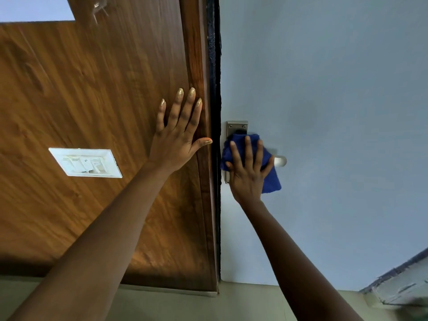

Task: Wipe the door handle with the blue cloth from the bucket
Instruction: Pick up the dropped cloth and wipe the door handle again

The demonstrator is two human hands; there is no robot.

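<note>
My right hand [249,172] presses the blue cloth [271,179] flat over the door handle on the pale grey door [335,100]. Only the handle's round metal tip [280,161] and the top of its metal backplate [236,126] show past the cloth. My left hand [179,133] lies open with fingers spread against the brown wooden panel [92,89], its thumb at the dark door edge [214,66]. The bucket is out of sight.
A white switch plate [85,162] is mounted on the wooden panel to the left. A beige floor strip [162,304] runs along the bottom. A pale object with a dark rim [403,286] sits at the lower right corner.
</note>
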